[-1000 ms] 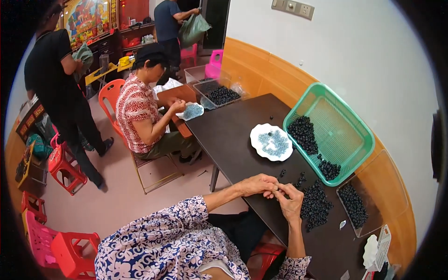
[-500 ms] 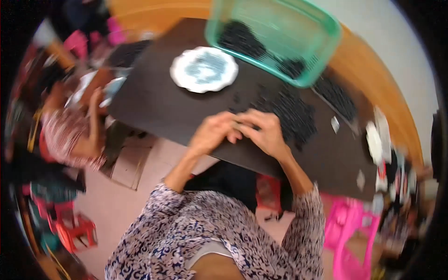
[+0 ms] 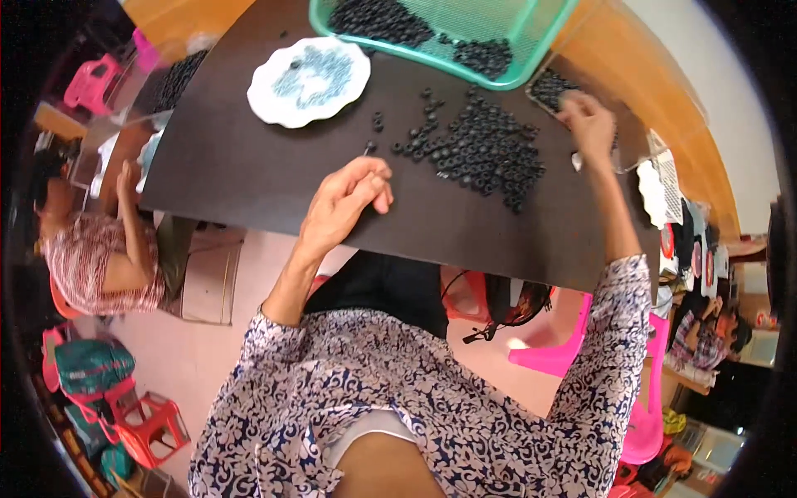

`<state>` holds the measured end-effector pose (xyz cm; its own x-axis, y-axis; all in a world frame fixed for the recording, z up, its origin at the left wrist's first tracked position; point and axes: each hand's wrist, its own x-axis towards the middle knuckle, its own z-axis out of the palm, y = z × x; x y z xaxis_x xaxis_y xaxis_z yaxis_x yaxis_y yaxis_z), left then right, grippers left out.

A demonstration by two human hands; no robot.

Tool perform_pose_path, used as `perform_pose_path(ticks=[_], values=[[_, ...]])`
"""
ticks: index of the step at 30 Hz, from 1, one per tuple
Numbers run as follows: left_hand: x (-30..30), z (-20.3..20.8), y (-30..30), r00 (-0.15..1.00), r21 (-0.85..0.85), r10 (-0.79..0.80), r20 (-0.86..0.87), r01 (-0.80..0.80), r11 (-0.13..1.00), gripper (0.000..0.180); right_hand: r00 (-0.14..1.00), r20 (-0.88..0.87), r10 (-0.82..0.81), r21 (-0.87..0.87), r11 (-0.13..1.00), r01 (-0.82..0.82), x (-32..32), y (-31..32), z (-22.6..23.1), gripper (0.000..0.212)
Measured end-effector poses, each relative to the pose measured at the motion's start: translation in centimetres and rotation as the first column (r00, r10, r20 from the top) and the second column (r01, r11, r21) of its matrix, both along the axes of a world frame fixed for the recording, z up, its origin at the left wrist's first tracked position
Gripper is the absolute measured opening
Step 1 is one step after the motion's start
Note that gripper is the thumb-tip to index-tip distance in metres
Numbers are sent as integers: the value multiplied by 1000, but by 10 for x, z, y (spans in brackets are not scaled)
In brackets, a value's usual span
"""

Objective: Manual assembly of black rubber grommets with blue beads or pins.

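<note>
My left hand [image 3: 344,199] hovers over the near edge of the dark table, fingers curled and thumb pressed towards the index finger. Whatever it pinches is too small or hidden to make out. A small black ring with a shiny metal bit [image 3: 369,148] shows just beyond its fingertips. At the right, my right hand [image 3: 591,129] reaches over a shallow tray of black parts [image 3: 550,88], fingers bent together and slightly blurred; what they hold is hidden. Between the hands spreads a pile of small black rings [image 3: 486,149]. A white scalloped plate [image 3: 264,93] carries small grey-blue pieces.
A green plastic basket [image 3: 523,79] with black parts stands at the table's far side. White paper items [image 3: 652,192] lie at the right edge. Another person [image 3: 108,257] sits at the left. Pink stools [image 3: 548,353] and a red stool [image 3: 149,427] stand on the floor.
My hands were together over the near table; now they are apart. The right hand has moved right and away to the tray, while the left stays near the table edge. The view has shifted.
</note>
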<state>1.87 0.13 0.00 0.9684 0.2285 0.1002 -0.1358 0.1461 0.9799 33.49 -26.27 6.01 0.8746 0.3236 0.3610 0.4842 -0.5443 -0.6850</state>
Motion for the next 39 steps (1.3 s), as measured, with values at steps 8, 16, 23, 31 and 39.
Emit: perform_pose_path(ticks=[8,16,23,31,39], values=[[1,-2,3,998,-82,54,-21,-56,995,18,964,-173,200,123,976,-180,-36,50,-24,19],[1,-5,6,1000,-106,21,-11,-22,994,21,816,119,566,-289,806,-517,-61,128,-11,20],[-1,-2,6,1000,-114,22,-5,-22,993,16,777,102,621,-382,745,-546,-45,170,-15,21],[-7,-1,7,1000,-102,12,-1,-12,995,19,781,88,618,-516,699,-495,-69,181,-17,24],[-12,1,7,969,-214,248,-20,-246,945,17,690,193,698,-83,712,-697,-185,160,-4,26]])
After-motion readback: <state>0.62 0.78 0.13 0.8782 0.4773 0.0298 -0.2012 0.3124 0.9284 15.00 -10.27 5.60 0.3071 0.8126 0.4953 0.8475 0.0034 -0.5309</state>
